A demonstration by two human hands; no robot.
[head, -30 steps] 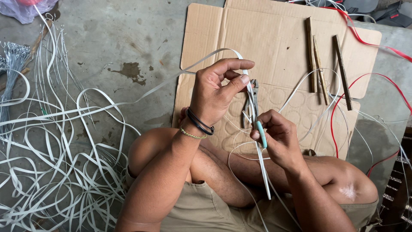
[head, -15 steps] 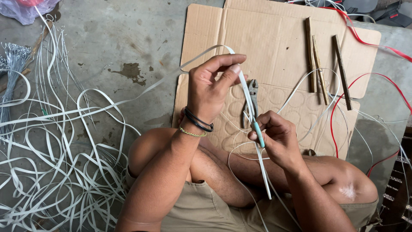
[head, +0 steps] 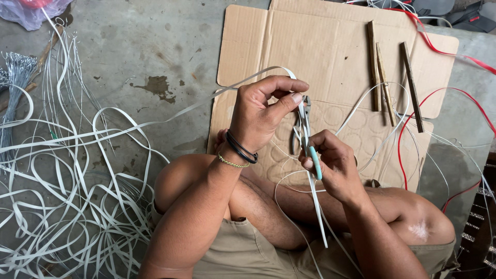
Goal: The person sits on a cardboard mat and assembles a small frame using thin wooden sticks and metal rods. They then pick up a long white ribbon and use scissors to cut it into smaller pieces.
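Craft workshop floor: bare concrete, strewn white strips, flattened cardboard.

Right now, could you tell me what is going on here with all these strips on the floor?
A person sits cross-legged on a concrete floor at the edge of a flattened cardboard sheet. The left hand pinches a white flat strip between thumb and fingers, while the right hand holds pliers with turquoise handles against it. A big tangle of white strips lies to the left, three wooden sticks rest on the cardboard, and a red strip curls at the right.
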